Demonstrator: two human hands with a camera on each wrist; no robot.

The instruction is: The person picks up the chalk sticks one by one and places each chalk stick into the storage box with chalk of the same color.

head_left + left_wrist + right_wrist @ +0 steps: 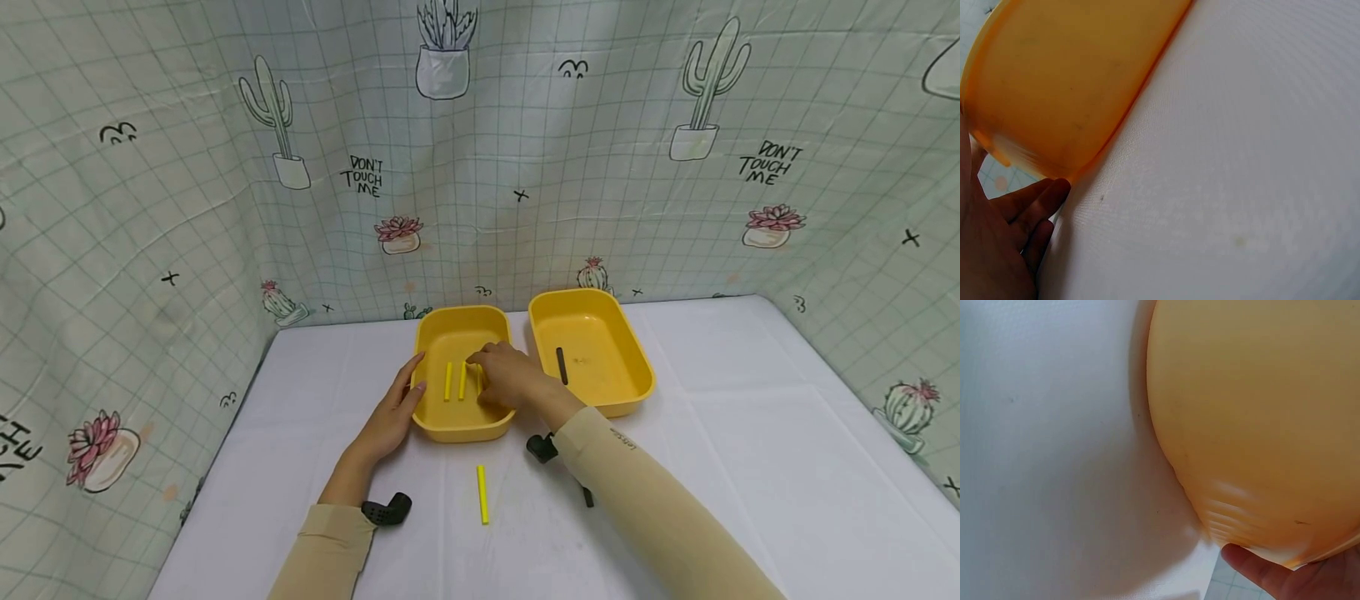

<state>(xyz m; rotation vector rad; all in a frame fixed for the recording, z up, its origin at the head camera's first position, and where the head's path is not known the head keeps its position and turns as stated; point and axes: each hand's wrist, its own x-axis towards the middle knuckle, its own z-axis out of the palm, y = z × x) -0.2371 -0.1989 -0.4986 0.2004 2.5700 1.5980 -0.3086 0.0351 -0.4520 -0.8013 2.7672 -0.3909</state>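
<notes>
My left hand (390, 418) holds the left side of the left yellow tray (459, 435), thumb at the rim and fingers along the outer wall; its fingertips (1054, 195) show beside the tray's base in the left wrist view. Inside that tray lie two thin yellow sticks (448, 382), side by side. My right hand (513, 375) reaches over the right rim and pinches another yellow stick (480, 379) at the tray floor, partly hidden by the fingers. The right wrist view catches only part of this hand, against the tray's outer wall (1260, 425).
A second yellow tray (611, 367) stands to the right, with one black stick (562, 366) in it. On the white table (420, 542) in front lie a yellow stick (482, 495) and a black stick (587, 497), partly covered by the right sleeve. A patterned cloth (480, 167) hangs behind.
</notes>
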